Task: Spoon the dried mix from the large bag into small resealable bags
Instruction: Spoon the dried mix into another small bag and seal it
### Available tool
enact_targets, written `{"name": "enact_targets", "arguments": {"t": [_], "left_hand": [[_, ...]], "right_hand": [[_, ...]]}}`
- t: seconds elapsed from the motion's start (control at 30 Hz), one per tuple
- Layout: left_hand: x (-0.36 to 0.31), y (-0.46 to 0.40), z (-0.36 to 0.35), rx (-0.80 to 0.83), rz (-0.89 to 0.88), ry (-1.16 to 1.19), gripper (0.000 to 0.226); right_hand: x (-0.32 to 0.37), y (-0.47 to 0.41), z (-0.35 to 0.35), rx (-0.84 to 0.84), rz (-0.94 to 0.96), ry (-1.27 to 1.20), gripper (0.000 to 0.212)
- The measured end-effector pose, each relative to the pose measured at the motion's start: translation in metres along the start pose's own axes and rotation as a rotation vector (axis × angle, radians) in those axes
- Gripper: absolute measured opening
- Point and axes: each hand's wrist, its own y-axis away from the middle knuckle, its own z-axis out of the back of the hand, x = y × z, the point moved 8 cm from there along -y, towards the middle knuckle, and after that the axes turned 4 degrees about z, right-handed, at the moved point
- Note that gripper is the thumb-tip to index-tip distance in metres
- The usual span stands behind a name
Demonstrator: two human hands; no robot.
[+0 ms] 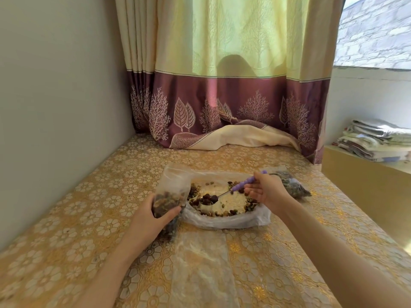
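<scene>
Left hand (153, 215) grips a part-filled small resealable bag (171, 194); right hand (264, 190) pinches a purple-handled spoon (224, 193), loaded, over the large bag (224, 218).

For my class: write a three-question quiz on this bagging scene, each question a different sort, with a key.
1. True or false: the spoon is empty.
2. Which hand grips the small bag being filled?
A) left hand
B) right hand
3. Fill in: the spoon's handle is coloured ____.

Key:
1. False; it carries dark pieces of the dried mix above the large bag.
2. A.
3. Purple.
</scene>
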Motion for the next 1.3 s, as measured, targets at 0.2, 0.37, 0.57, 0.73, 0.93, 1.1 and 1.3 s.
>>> {"name": "enact_targets", "arguments": {"t": [0.2, 0.37, 0.57, 0.73, 0.93, 1.1, 1.3], "left_hand": [[0.0, 0.0, 0.0, 0.003, -0.005, -0.026, 0.058], [0.0, 0.0, -0.001, 0.015, 0.012, -0.006, 0.049], [-0.003, 0.002, -0.001, 0.023, 0.009, -0.011, 0.052], [-0.005, 0.002, -0.001, 0.023, 0.01, -0.014, 0.043], [-0.005, 0.001, 0.0, 0.015, -0.005, -0.018, 0.048], [-0.002, -0.001, 0.0, 0.0, -0.009, -0.033, 0.044], [0.001, -0.001, -0.002, 0.009, 0.0, -0.006, 0.045]], "right_hand": [[0.027, 0.001, 0.004, -0.05, 0.072, -0.053, 0.036], [0.062, 0.006, -0.008, -0.049, 0.174, -0.082, 0.036], [0.088, 0.011, -0.044, 0.034, 0.23, -0.066, 0.037], [0.104, 0.021, -0.076, 0.119, 0.356, 0.067, 0.041], [0.127, 0.063, -0.105, 0.254, 0.8, 0.25, 0.034], [0.132, 0.064, -0.092, 0.173, 0.847, 0.246, 0.034], [0.098, 0.028, -0.027, -0.022, 0.501, -0.058, 0.037]]}}
